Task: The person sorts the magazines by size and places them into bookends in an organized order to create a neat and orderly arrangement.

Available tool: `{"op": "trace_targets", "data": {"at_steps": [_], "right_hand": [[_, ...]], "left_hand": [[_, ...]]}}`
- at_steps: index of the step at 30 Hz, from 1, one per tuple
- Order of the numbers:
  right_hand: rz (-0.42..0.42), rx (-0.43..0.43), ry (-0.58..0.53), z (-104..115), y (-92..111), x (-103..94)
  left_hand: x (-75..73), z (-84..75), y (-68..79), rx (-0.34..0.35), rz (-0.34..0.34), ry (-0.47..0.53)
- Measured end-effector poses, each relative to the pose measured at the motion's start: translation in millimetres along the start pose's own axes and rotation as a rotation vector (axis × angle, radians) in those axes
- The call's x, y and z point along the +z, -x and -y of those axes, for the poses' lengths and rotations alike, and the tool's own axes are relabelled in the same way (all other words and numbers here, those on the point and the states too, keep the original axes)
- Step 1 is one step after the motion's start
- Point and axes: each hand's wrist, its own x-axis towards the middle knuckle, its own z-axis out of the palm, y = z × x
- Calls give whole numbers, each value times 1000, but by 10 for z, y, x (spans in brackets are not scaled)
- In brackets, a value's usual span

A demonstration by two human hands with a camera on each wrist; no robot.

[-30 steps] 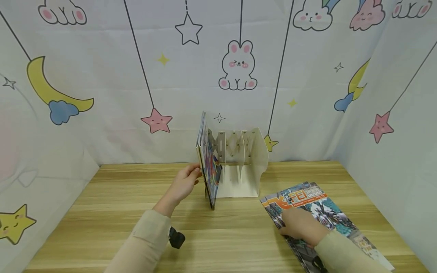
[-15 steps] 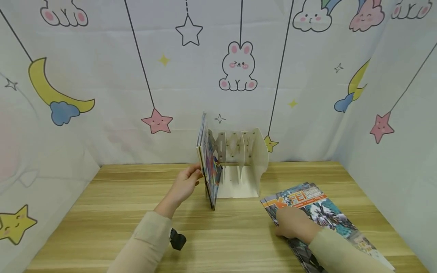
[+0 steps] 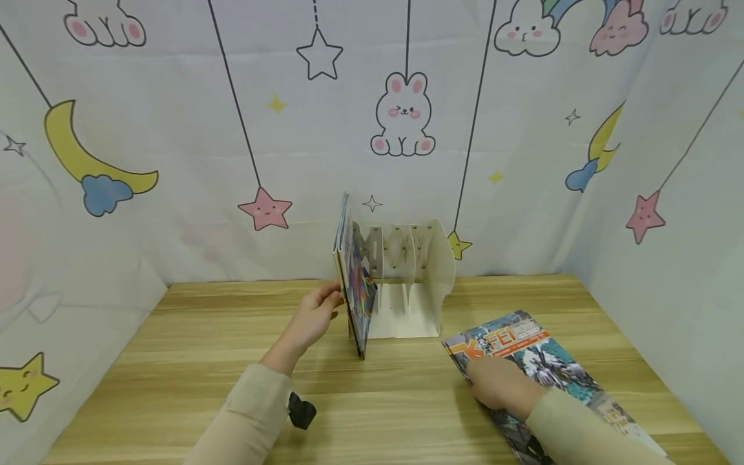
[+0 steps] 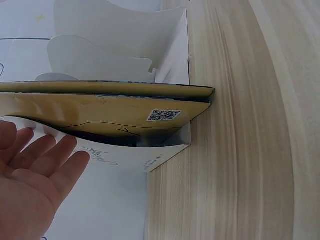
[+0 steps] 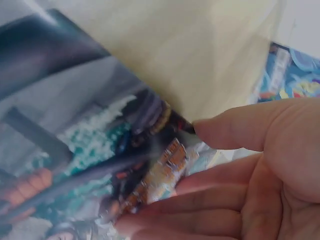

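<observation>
Resting with its fingers fairly straight, the left hand [image 3: 312,318] touches the outer panel [image 4: 120,154] of a white rack with thin curved dividers [image 3: 401,321] and grips nothing. Just right of those fingers, tan-backed, colour-printed booklets [image 3: 361,300] stand in the rack's leftmost slot, their near edges jutting past its base; a knock or sideways push there could tip them or make the rack slide on the wood-grain bench [image 3: 145,361]. The other slots lie between the two hands. Farther right, the right hand [image 3: 501,384] pinches, thumb against fingers, the left edge of a glossy magazine with an orange title [image 3: 552,361], slanting beneath and beyond that hand. Held at one edge only, its smooth cover might slip, or its far side sag and crease; I cannot tell whether several copies are layered there, and a loose one could drag along.
</observation>
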Motion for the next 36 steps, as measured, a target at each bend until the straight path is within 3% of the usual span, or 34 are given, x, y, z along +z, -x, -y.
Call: {"op": "trace_targets", "data": {"at_steps": [5,14,18,27,36], "right_hand": [[43,7,-55,-21,-22,-48],[-57,47,-200,-117,-78,-85],[-17,38,-268,-136,-67,-132],[111,76,-300,-155,-69,-237],[27,92,-513,-425,42,-321]], "left_hand": [[5,4,-6,-9,-3,4],[-4,-24,0,-2,-4,3],[-7,-29,-1,-13,-9,1],[14,-33,9,-6,-4,16],[5,5,18,7,-13,22]]}}
